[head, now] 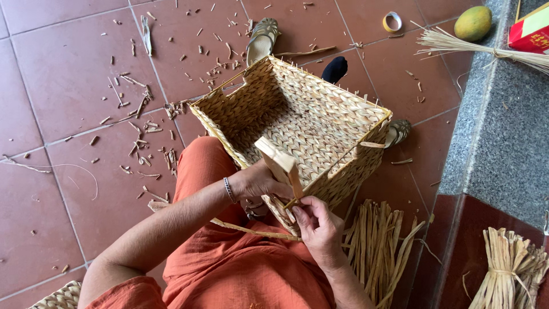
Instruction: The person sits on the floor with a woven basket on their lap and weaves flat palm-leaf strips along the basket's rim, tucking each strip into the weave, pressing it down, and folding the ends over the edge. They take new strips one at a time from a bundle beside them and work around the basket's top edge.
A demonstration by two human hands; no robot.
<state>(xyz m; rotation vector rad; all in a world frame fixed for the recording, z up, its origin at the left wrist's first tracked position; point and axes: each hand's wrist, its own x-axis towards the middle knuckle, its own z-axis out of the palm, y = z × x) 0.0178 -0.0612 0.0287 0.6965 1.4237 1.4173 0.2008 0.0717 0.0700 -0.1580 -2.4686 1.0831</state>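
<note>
My left hand (260, 182): closed over the near rim of the basket (297, 123), wrist banded by a bracelet (229, 189), a wooden block (279, 165) standing up from the grip.

My right hand (317, 226): fingers pinched shut on a flat strand (251, 230) at the basket's near corner, just below the left hand; the strand trails left across my lap.

Basket: woven, rectangular, open side up, leaning against my knee in orange trousers (229, 263), on the tiled floor (63, 74).

Loose reeds (374, 240): on the floor, just right of my right hand.

Tied bundle (509, 266): lower right, well apart.

Sandals: one (262, 39) beyond the basket, one (397, 131) at its right corner.

Scraps (143, 123): scattered across the tiles to the left.

Tape roll (392, 22), green fruit (473, 23), red box (529, 28), straw sheaf (457, 44): far right, by the stone ledge (503, 131).
</note>
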